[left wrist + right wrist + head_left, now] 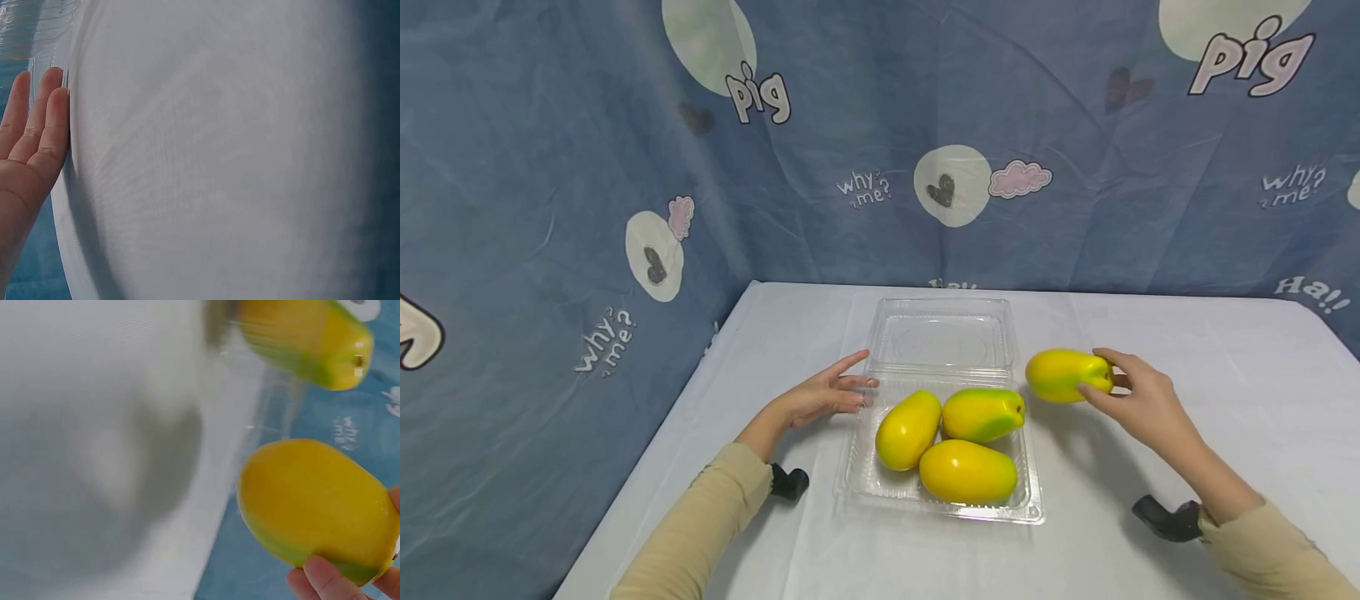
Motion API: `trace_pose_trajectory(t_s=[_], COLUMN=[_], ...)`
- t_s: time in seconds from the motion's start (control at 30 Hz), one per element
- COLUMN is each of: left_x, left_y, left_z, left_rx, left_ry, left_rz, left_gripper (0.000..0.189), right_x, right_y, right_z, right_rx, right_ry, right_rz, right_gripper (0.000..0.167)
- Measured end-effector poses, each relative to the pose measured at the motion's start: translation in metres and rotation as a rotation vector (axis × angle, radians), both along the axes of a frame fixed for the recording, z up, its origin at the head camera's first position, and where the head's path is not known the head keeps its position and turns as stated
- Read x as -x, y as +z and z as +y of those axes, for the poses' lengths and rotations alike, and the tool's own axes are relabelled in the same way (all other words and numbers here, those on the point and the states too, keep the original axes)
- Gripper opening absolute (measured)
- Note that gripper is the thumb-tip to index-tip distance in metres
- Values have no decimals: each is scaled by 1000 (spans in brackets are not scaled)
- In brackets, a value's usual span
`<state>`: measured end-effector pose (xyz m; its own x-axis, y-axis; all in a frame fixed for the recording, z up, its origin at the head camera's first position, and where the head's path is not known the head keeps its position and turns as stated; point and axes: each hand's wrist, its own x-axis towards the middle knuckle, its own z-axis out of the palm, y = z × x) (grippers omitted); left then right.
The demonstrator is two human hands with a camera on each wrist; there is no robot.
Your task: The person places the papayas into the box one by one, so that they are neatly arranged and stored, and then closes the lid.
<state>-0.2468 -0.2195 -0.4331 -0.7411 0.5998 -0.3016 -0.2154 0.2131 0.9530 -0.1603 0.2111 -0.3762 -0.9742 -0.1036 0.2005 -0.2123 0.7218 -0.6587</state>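
Observation:
My right hand (1150, 404) pinches a yellow-green mango (1063, 375) at its stem end, holding it above the table just right of a clear plastic clamshell box (1033, 492). In the right wrist view, thumb and fingers curl round the narrower end of this mango (312, 506). Three more mangoes lie in the box's base: one on the left (908, 431), one at the back right (981, 414) and one in front (967, 472). The box's lid (943, 333) is folded back, away from me. With fingers extended, my left hand (820, 398) is at the box's left edge near the hinge.
A white cloth covers the table (1225, 367). Blue printed curtains (820, 242) hang behind it and along the left side. Black wrist mounts (1167, 518) stick out below both wrists.

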Motion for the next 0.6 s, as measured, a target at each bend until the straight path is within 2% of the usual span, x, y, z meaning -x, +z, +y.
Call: trace_pose_trajectory(t_s=[0.3, 0.47, 0.6], left_x=[1, -1, -1], left_y=[-1, 1, 2], left_z=[-2, 0, 1], left_rx=[-13, 1, 5], left_ry=[-53, -13, 5], left_rz=[51, 7, -6], left_gripper=[86, 86, 82], right_x=[-17, -29, -37], right_y=[21, 29, 33], right_z=[-4, -15, -26], right_rx=[85, 139, 198], right_ry=[-1, 49, 124], right_rz=[2, 38, 58], right_gripper=[56, 53, 50])
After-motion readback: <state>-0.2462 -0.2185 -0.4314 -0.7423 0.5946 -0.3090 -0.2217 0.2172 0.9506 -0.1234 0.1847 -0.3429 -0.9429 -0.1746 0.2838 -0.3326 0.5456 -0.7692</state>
